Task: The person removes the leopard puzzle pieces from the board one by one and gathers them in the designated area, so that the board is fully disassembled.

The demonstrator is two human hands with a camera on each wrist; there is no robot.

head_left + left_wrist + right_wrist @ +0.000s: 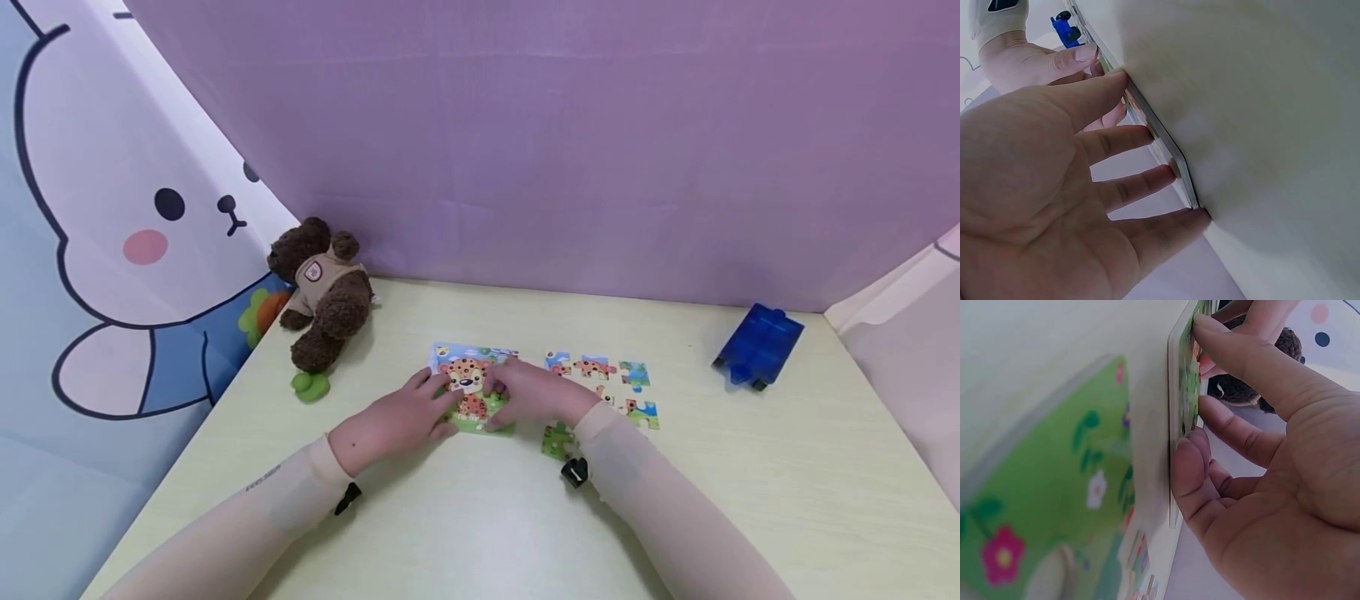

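A jigsaw puzzle (472,405) with a spotted leopard cub lies flat on the table, its picture partly covered by both hands. My left hand (401,419) rests its spread, nearly straight fingers on the left side and lower left corner. From the right, my right hand (534,393) touches the puzzle. In the right wrist view its thumb (1241,353) and fingertips lie on the surface and along the edge, the lower fingers bent. No loose piece shows in either hand. Right of the puzzle lie several loose puzzle pieces (636,374), some hidden behind the right wrist.
A brown teddy bear (341,308) leans at the back left, with a small green toy (310,386) in front of it. A blue translucent toy (761,343) lies at the back right. Purple cloth (562,167) hangs behind the table (465,525).
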